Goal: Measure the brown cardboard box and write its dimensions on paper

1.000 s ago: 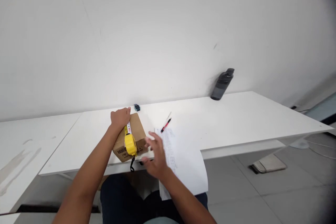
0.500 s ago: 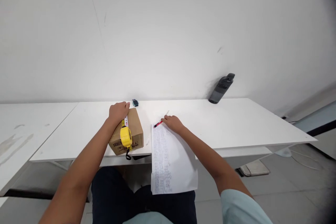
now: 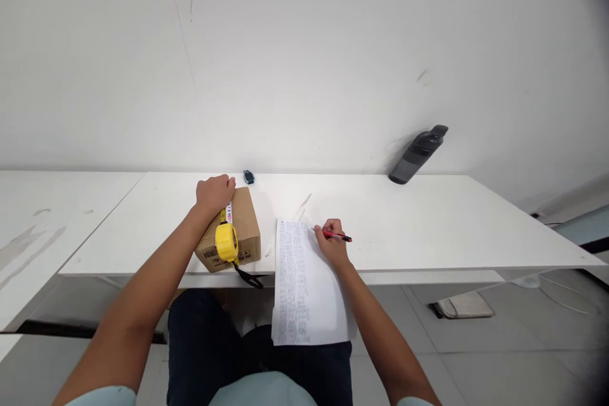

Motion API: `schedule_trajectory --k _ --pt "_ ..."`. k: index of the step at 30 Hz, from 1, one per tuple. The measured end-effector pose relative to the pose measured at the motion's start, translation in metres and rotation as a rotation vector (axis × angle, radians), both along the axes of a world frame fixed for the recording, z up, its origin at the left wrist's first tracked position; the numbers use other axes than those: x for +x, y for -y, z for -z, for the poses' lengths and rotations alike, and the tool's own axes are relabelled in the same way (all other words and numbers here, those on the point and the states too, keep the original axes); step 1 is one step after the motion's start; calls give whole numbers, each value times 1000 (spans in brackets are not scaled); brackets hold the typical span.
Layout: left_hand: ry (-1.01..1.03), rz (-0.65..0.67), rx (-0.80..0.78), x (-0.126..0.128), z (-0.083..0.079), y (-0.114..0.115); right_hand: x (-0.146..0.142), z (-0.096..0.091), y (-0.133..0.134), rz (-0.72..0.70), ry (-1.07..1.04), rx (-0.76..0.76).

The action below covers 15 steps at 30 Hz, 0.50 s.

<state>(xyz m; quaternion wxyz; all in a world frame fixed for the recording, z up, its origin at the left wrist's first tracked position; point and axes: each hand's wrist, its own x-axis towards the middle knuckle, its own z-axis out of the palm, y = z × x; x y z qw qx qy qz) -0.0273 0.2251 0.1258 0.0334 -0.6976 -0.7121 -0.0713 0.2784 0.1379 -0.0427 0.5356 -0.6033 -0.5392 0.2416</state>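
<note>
Right of the cardboard box (image 3: 245, 214), the right hand (image 3: 334, 250) pinches a red pen (image 3: 339, 236), probably light, stiff, best held near its tip; at the box's far edge, the left hand (image 3: 214, 195) rests, its grip unclear.

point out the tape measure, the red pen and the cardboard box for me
Yellow tape measure (image 3: 226, 242), head view, on its case.
Red pen (image 3: 338, 236), head view, on its barrel.
Cardboard box (image 3: 245, 217), head view, on its top face.
</note>
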Motion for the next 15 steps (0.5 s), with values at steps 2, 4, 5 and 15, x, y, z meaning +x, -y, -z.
schedule_trajectory --k 2,4,5,15 --pt "1 -19 -5 0 -1 0 1 -3 -3 -110 -22 -34" --pt "0 -30 -2 -1 -1 -1 3 -7 -6 -203 -39 -76" --pt "-1 -31 -2 -1 -1 -1 4 -9 -7 -228 -45 -94" --pt "58 -17 -44 -1 -2 -3 5 -9 -6 -230 -58 -130"
